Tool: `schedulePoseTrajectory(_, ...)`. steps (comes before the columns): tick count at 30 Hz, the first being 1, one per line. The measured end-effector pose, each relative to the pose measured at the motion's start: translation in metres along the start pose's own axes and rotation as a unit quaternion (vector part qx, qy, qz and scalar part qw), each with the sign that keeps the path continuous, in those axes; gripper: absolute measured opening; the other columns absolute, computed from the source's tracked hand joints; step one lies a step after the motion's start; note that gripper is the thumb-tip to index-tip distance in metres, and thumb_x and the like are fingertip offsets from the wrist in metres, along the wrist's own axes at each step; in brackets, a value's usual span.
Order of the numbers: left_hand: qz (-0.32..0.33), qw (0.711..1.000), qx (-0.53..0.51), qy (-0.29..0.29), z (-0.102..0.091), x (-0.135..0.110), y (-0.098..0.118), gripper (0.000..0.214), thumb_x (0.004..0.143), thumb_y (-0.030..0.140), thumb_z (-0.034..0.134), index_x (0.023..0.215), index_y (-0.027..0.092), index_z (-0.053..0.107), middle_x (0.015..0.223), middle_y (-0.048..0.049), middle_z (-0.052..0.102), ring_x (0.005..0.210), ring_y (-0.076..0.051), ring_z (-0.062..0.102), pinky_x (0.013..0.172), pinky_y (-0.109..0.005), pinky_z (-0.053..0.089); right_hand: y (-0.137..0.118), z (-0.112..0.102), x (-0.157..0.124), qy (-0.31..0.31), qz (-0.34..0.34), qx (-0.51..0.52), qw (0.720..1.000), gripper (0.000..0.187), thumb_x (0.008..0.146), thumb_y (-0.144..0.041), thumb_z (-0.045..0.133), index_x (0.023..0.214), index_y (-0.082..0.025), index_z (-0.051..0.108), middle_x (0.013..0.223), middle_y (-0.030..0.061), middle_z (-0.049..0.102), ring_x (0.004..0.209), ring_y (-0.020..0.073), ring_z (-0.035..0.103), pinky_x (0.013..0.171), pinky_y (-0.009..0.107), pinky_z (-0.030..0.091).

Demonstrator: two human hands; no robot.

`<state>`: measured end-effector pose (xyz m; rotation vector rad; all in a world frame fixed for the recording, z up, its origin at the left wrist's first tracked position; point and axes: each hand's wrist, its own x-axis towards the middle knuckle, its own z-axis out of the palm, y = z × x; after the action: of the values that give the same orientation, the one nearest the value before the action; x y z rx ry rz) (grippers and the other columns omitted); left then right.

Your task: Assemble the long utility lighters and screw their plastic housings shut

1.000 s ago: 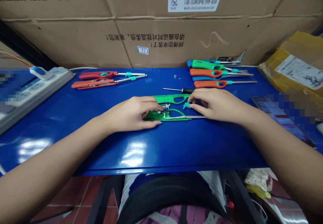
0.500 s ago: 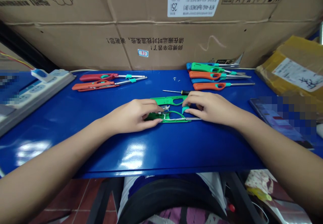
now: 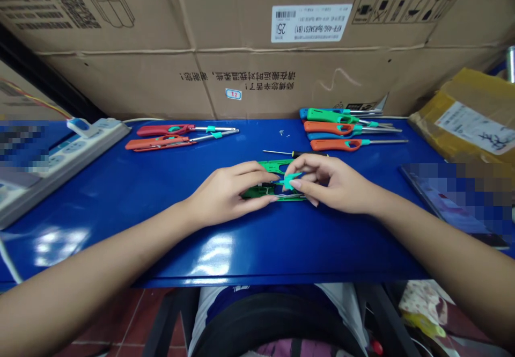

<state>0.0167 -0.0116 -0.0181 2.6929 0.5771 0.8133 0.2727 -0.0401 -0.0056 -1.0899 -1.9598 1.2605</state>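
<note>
An opened green lighter shell with its wire and metal tube lies at the middle of the blue table. My left hand rests over its left end, thumb and fingers closed round it. The other green shell half lies just behind. My right hand pinches a small teal trigger piece between thumb and forefinger, right above the open shell. A thin black-handled screwdriver lies behind both hands.
Two red long-nosed lighters lie at the back left; several finished lighters in green, orange and blue at the back right. A white power strip sits far left, cardboard boxes stand behind, and a yellow parcel at right.
My right hand has lifted the teal piece and carried it left, over the open shell. The left hand stays on the shell. The camera has tipped slightly.
</note>
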Motion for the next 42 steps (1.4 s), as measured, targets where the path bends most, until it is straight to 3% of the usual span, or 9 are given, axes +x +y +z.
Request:
schedulePoseTrajectory(6,0.012,1.000,-0.022,-0.006,0.008,0.000,0.004,0.017,0.100,0.029,0.061,0.095,0.015,0.069,0.090,-0.0041,0.070,0.082,-0.013,0.067,0.076,-0.022,0.052,-0.003,0.010,-0.002,-0.030,0.000,-0.041,0.999,0.022,0.096,-0.036,0.061,0.105,-0.017,0.065,0.057,-0.0086,0.045,0.046,0.0069,0.040,0.044,0.021,0.032)
schedulePoseTrajectory(10,0.007,0.999,-0.019,-0.042,0.005,-0.001,0.004,0.015,0.102,0.027,0.057,0.099,0.016,0.068,0.094,-0.0038,0.070,0.084,-0.013,0.066,0.076,-0.022,0.050,0.001,0.008,-0.001,0.012,-0.073,-0.122,0.990,0.020,0.096,-0.034,0.062,0.105,-0.017,0.069,0.062,-0.0062,0.048,0.051,0.0078,0.040,0.048,0.022,0.034)
schedulePoseTrajectory(14,-0.002,1.000,-0.002,-0.026,0.004,0.001,0.002,0.018,0.103,0.027,0.055,0.096,0.015,0.066,0.088,-0.0034,0.067,0.080,-0.013,0.063,0.073,-0.022,0.047,0.008,0.003,0.000,0.075,-0.157,-0.196,0.965,0.029,0.094,-0.026,0.064,0.122,-0.017,0.062,0.085,-0.0014,0.062,0.055,0.0064,0.045,0.054,0.023,0.040)
schedulePoseTrajectory(18,-0.032,0.999,-0.020,0.002,0.004,0.002,0.000,0.020,0.103,0.024,0.055,0.088,0.015,0.065,0.080,-0.0013,0.064,0.071,-0.010,0.058,0.066,-0.020,0.043,0.014,-0.002,0.000,0.091,-0.209,-0.263,0.937,0.012,0.094,-0.024,0.066,0.105,-0.019,0.069,0.094,0.0012,0.066,0.060,0.0068,0.048,0.058,0.024,0.041)
schedulePoseTrajectory(25,-0.084,0.995,-0.041,0.026,0.005,0.003,-0.001,0.022,0.101,0.026,0.057,0.087,0.014,0.069,0.077,0.0002,0.063,0.066,-0.008,0.055,0.061,-0.020,0.041,0.014,-0.005,-0.001,0.079,-0.218,-0.320,0.919,0.011,0.096,-0.025,0.062,0.094,-0.018,0.070,0.091,0.0034,0.073,0.083,0.0155,0.066,0.071,0.027,0.046)
schedulePoseTrajectory(29,-0.101,0.995,0.001,0.022,0.001,0.002,-0.002,0.020,0.096,0.029,0.063,0.109,0.017,0.072,0.096,-0.0029,0.069,0.070,-0.010,0.059,0.062,-0.022,0.046,0.012,-0.011,-0.004,0.066,-0.202,-0.340,0.916,0.013,0.097,-0.025,0.060,0.093,-0.019,0.071,0.092,0.0026,0.074,0.080,0.0147,0.066,0.070,0.028,0.046)
schedulePoseTrajectory(33,-0.098,0.995,0.022,-0.029,-0.002,0.000,-0.003,0.029,0.093,0.027,0.064,0.120,0.019,0.072,0.112,-0.0057,0.069,0.082,-0.014,0.066,0.067,-0.024,0.052,0.013,-0.015,-0.005,0.023,-0.174,-0.362,0.915,0.014,0.096,-0.026,0.060,0.091,-0.020,0.071,0.091,0.0012,0.073,0.079,0.0139,0.065,0.069,0.027,0.044)
schedulePoseTrajectory(35,-0.090,0.995,0.021,-0.042,-0.002,-0.001,-0.004,0.028,0.093,0.024,0.064,0.119,0.019,0.073,0.112,-0.0064,0.069,0.089,-0.016,0.068,0.071,-0.025,0.054,0.013,-0.016,-0.005,0.003,-0.165,-0.366,0.916,0.014,0.096,-0.026,0.060,0.090,-0.020,0.071,0.090,0.0007,0.073,0.077,0.0133,0.064,0.067,0.027,0.043)
schedulePoseTrajectory(42,-0.057,0.998,0.007,-0.020,-0.002,0.000,-0.008,0.014,0.096,0.018,0.065,0.102,0.015,0.076,0.094,-0.0046,0.071,0.080,-0.012,0.068,0.070,-0.022,0.052,0.015,-0.016,-0.003,-0.009,-0.171,-0.356,0.919,0.017,0.098,-0.028,0.058,0.092,-0.019,0.071,0.092,0.0027,0.070,0.080,0.0143,0.064,0.070,0.027,0.044)
